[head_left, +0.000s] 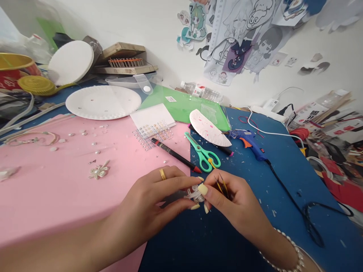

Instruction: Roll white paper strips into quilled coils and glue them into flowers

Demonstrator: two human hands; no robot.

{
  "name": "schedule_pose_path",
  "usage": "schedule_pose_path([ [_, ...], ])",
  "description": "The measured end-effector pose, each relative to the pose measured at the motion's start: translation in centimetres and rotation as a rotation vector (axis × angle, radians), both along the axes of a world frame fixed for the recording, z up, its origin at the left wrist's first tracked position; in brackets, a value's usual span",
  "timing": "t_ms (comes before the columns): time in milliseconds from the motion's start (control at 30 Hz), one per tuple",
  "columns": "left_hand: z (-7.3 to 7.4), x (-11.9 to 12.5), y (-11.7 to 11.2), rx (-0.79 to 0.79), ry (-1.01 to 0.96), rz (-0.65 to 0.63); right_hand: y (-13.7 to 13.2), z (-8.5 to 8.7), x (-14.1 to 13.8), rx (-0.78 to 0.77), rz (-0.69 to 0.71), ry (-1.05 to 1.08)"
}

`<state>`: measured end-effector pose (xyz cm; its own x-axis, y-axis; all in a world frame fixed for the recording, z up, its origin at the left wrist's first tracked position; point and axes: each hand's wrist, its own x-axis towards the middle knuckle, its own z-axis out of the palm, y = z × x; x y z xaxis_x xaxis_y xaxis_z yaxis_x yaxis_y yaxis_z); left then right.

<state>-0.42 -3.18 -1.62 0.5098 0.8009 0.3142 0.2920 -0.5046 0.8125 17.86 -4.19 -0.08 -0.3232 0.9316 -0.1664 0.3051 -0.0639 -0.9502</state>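
Note:
Between the fingertips of both hands is a small white coiled-cord ornament with curled loops. My left hand, a gold ring on one finger, pinches it from the left with thumb and forefinger. From the right, my right hand grips its edge with thumb and fingers, covering part of it. Thin yellow-and-black tweezers are tucked in the right hand, tips pointing up and away. A similar white cord flower with a beaded centre lies on the pink sheet to the left.
Beyond my hands lie green scissors, a black marker, a gem sticker sheet and a half paper plate. A blue glue gun trails its cord rightward. Pearls, a white plate and a wooden box are farther left.

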Motion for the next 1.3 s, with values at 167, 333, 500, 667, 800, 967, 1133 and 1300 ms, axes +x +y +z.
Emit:
schedule_pose_path([
  [167,-0.2,-0.1,0.0,0.033,-0.016,-0.023,0.2,0.1,0.2,-0.016,0.053,0.002],
  [333,-0.6,-0.3,-0.2,0.091,0.013,-0.006,0.0,0.1,0.1,0.006,0.014,-0.003],
  [500,-0.2,-0.2,-0.2,0.105,0.060,0.042,-0.1,-0.1,-0.2,0.014,0.015,0.026],
  [667,0.3,-0.1,-0.2,0.137,0.063,0.073,-0.1,-0.1,-0.2,0.013,0.016,0.041],
  [800,0.3,-0.2,-0.2,0.157,0.051,0.071,-0.1,0.0,-0.1,0.022,0.015,0.037],
  [967,0.3,-0.2,-0.1,0.145,0.072,0.060,-0.1,0.1,0.0,0.026,0.012,0.015],
  [1133,0.3,-0.2,-0.2,0.173,0.064,0.072,0.0,-0.1,0.0,0.035,0.022,0.040],
  [1300,0.5,-0.3,-0.2,0.158,0.049,0.065,-0.1,-0.3,0.2,0.052,0.008,0.065],
])
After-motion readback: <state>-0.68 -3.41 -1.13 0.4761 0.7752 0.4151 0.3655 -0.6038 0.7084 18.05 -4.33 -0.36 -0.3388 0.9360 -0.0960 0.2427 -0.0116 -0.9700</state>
